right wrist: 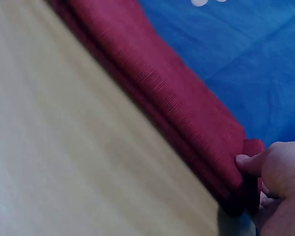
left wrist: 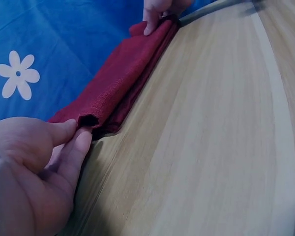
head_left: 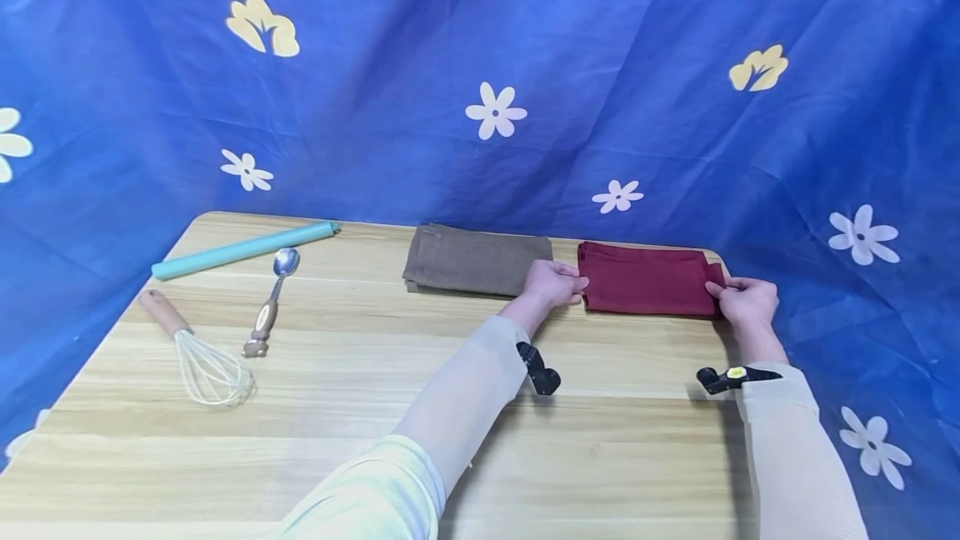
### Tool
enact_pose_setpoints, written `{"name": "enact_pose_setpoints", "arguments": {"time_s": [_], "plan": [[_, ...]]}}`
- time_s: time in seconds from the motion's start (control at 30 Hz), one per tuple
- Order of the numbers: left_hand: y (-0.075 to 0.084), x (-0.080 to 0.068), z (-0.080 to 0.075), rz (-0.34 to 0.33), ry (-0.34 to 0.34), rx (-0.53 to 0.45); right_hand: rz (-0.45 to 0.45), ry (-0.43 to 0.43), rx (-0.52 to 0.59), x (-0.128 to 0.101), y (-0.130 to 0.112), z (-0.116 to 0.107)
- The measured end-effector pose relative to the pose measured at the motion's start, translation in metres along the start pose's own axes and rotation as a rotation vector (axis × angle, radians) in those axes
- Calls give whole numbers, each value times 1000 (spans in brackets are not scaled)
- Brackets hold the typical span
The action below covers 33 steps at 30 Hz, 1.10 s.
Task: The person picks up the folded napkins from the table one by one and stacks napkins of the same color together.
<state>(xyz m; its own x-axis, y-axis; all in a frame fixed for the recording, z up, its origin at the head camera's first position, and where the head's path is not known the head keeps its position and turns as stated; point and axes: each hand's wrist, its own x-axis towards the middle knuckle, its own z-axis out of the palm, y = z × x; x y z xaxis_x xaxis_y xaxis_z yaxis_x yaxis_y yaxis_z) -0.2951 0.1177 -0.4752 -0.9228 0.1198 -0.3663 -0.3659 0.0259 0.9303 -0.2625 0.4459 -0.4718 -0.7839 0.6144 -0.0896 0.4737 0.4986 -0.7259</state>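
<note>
A folded dark red cloth (head_left: 645, 280) lies at the back right of the table, its layers showing along the near edge. My left hand (head_left: 553, 283) pinches its left end between thumb and fingers, as the left wrist view shows with the hand (left wrist: 44, 167) at the cloth's corner (left wrist: 96, 110). At the opposite end my right hand (head_left: 746, 304) grips the right edge, thumb on top; the right wrist view has this hand (right wrist: 282, 182) with its other fingers partly hidden under the cloth (right wrist: 172, 103). A folded grey-brown cloth (head_left: 480, 261) lies just left of my left hand.
On the left of the wooden table (head_left: 337, 407) lie a teal rolled-up item (head_left: 243, 250), a spoon (head_left: 272, 302) with a brown handle, and a whisk (head_left: 198, 348). A blue flowered curtain (head_left: 390, 90) hangs behind the table's back edge and along the right side.
</note>
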Motion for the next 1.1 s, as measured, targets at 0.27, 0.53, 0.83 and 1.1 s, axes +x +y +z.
{"name": "enact_pose_setpoints", "arguments": {"time_s": [0.27,0.53,0.83,1.1], "plan": [[-1,3,2,0,9,78,-18,-1,-18,-5,2,0],[-1,4,2,2,-10,73,-43,-29,15,-2,7,-2],[1,-12,-5,81,-54,9,-198,-122,71,-2,7,-16],[9,-25,-13,134,-68,68,-363,-51,-40,-14,0,-37]]}}
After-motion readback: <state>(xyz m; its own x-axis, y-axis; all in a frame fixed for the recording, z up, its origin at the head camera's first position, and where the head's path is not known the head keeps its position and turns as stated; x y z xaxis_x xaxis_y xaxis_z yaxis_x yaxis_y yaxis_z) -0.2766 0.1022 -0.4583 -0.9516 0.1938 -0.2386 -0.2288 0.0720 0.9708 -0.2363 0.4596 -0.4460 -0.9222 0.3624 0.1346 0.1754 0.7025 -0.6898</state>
